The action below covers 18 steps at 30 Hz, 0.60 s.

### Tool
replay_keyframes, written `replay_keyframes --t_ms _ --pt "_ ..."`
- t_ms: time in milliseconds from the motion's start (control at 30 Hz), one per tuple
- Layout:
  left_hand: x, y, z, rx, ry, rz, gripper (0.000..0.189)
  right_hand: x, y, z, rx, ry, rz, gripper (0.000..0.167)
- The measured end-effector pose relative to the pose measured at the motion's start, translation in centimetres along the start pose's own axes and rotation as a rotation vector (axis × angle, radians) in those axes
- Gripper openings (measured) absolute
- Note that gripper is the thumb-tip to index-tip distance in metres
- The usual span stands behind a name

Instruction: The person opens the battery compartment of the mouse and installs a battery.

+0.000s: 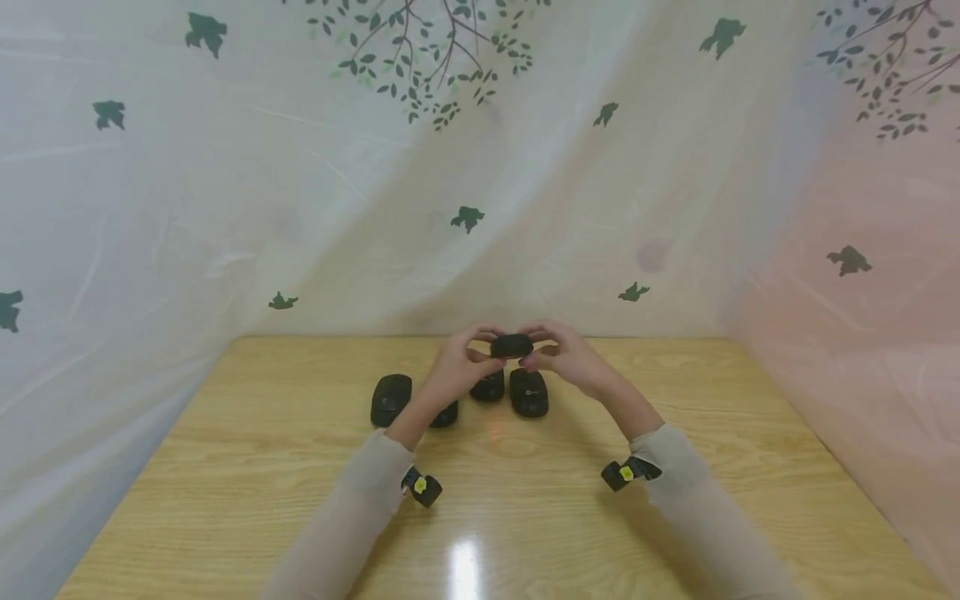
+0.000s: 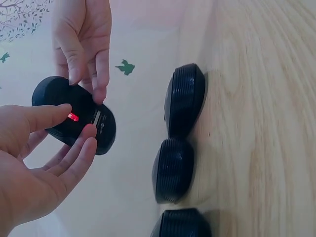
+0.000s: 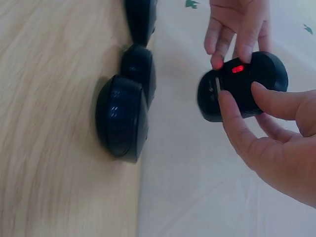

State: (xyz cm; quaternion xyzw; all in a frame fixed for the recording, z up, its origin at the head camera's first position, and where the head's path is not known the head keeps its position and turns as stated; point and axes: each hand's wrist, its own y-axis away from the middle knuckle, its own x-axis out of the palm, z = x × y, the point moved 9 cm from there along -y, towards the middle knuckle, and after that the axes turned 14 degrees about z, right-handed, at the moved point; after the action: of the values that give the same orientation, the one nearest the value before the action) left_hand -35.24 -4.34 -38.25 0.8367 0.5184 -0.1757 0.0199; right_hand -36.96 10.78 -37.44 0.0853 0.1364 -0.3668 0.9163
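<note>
A black computer mouse is held up above the far part of the table, between both hands. My left hand grips its left side with thumb and fingers, and my right hand grips the right side. Both wrist views show the underside of the mouse, where a red light glows beside a pale label strip. Below the hands, two more black mice lie on the table. Another mouse is partly hidden by the left wrist.
A further black mouse lies left of the left forearm. The wooden table ends at a pale curtain printed with leaves and birds. Each wrist wears a small black camera on a strap.
</note>
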Motion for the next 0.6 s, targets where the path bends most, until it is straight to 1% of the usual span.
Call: replay_keyframes --t_ms 167,367,500,600 --pt "1.0 -0.4 -0.3 0.054 0.081 0.030 0.047 -0.8 0.6 -0.5 -0.012 -0.012 -0.052 0.047" --pt "2.2 -0.9 0.1 0.031 0.121 0.028 0.051 -1.4 1.3 -1.2 0.002 -0.032 -0.108 0.046" --pt "2.8 -1.2 0.1 0.026 0.129 0.025 0.053 -1.6 1.6 -1.7 0.016 -0.059 -0.109 0.049" --pt "3.2 -1.4 0.1 0.033 0.130 0.026 0.051 -1.8 1.8 -2.0 0.017 -0.054 -0.103 0.053"
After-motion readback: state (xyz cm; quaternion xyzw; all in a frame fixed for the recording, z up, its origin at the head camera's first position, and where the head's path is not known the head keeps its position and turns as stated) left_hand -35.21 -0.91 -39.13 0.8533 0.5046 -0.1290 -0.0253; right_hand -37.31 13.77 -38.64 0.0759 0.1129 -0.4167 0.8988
